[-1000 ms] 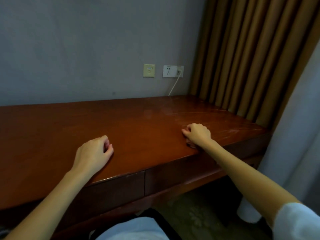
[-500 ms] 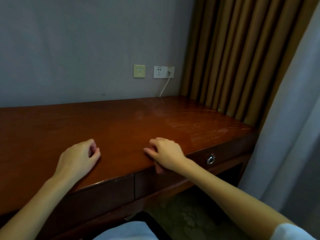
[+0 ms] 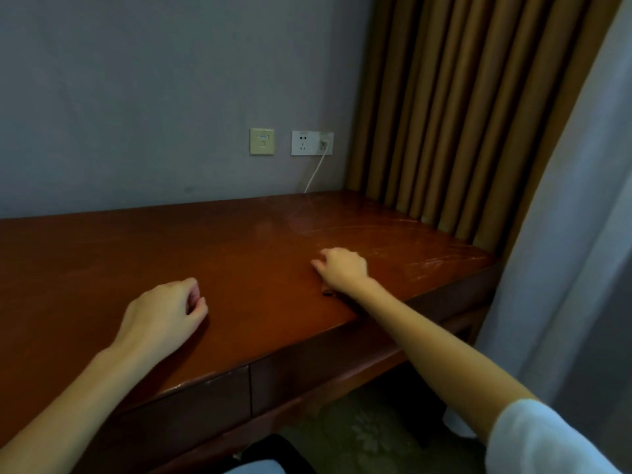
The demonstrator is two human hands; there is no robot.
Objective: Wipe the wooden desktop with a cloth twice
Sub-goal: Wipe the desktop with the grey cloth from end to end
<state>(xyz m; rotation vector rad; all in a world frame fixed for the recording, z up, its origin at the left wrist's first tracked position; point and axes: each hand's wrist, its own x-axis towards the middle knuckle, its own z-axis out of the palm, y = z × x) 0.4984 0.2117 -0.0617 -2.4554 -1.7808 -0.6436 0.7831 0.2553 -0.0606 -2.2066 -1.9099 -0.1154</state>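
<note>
wooden desktop (image 3: 256, 254) | left hand (image 3: 160, 316) resting | right hand (image 3: 342, 270) over cloth (image 3: 327, 293)

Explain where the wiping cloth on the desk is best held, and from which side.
Come from above: the cloth lies on the desktop, only a dark edge showing beneath the right hand. Probably cover its middle with the palm and curl the fingers over it.

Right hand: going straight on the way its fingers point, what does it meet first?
Only bare desktop ahead of the right hand, then probably the wall; the left hand looks off that line, nearer the front.
</note>
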